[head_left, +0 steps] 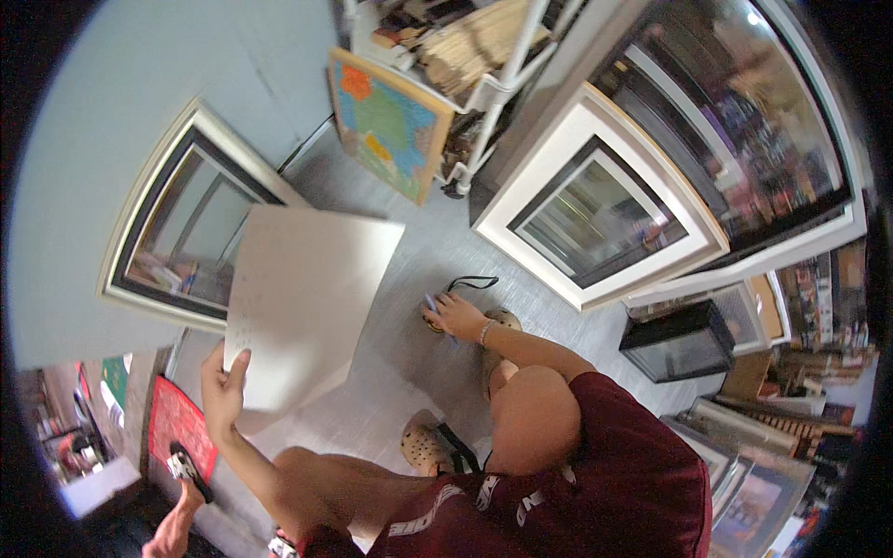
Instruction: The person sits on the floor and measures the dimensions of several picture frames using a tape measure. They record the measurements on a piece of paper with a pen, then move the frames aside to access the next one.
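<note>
A grey floor (423,260) carries everything here, with a pale blue wall (233,74) along the left and crowded shelves at the right edge. Three reflective frames stand about: one large frame (781,112) at the upper right, one white-bordered frame (521,209) propped in front of it, and one cream-edged frame (191,219) against the wall. One white rack (507,79), loaded with wood pieces, stands at the top.

One big white sheet (307,298) is held up in front of the cream-edged frame, hiding part of it. One bright painting (386,126) in a wooden frame leans beside the rack; one dark glass case (679,344) sits at the right, and one red patterned panel (181,418) at the lower left, next to another person's sandalled foot (186,470). The person wears two tan clogs (423,448).

The left hand (223,391) grips the sheet at its lower left edge — thumb on the near face, fingers closed behind. The right hand (454,316) is low by the floor, between the sheet and the white-bordered frame, its fingers bent over a small yellow-and-black thing (434,325) and a slim blue stick (430,305) — whether they clench either, I cannot tell. One black loop (476,279) lies just beyond that hand.
</note>
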`<control>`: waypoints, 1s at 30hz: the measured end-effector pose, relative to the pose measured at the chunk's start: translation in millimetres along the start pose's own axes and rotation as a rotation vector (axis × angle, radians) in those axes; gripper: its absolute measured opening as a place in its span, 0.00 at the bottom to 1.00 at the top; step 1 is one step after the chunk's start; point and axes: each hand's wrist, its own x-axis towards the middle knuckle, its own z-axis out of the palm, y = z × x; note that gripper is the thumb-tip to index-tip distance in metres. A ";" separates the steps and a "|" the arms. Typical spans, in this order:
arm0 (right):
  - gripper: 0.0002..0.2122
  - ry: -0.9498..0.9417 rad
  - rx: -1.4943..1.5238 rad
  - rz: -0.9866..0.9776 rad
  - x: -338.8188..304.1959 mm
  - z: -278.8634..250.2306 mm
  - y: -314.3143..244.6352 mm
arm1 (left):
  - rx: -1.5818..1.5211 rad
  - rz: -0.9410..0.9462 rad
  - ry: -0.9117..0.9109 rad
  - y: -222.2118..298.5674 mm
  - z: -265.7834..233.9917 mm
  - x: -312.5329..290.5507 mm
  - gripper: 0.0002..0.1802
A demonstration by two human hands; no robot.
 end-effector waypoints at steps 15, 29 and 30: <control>0.24 0.687 1.945 0.645 -99.0 -79.9 8.1 | 0.275 0.163 -0.394 -109.2 57.5 170.3 0.21; 0.36 0.289 0.388 0.914 -102.8 -5.8 46.8 | -0.372 0.282 -0.011 31.5 -2.2 70.4 0.25; 0.35 0.259 0.391 0.906 -96.3 -6.9 47.7 | -0.459 0.327 0.063 28.4 -1.1 60.7 0.26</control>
